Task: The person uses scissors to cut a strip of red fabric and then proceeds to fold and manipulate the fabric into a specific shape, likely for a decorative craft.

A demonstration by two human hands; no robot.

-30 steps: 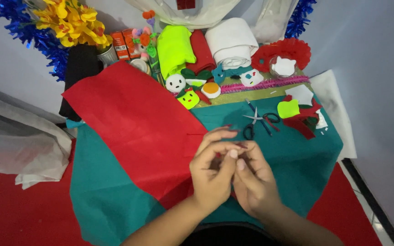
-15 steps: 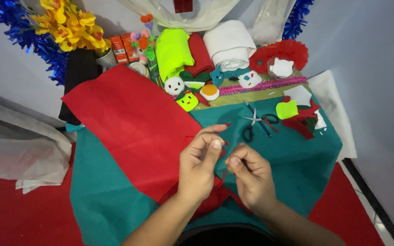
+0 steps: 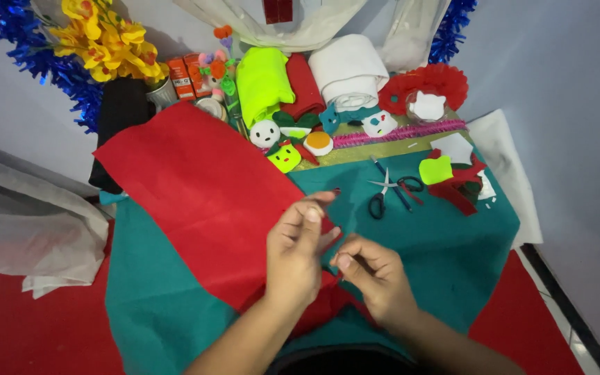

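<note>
Mid-frame, the left hand (image 3: 296, 253) pinches the red felt (image 3: 196, 187) edge; the right hand (image 3: 376, 274) pinches something tiny, perhaps a needle. Stitching seems underway; next needs steady aim.

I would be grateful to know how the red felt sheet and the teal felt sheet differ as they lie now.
The red felt sheet lies on top, skewed diagonally; the teal felt sheet lies beneath it, spread wider. Both hands, left hand and right hand, work at the red sheet's edge, while the teal one carries the scissors. Both lie flat, plain-coloured.
</note>
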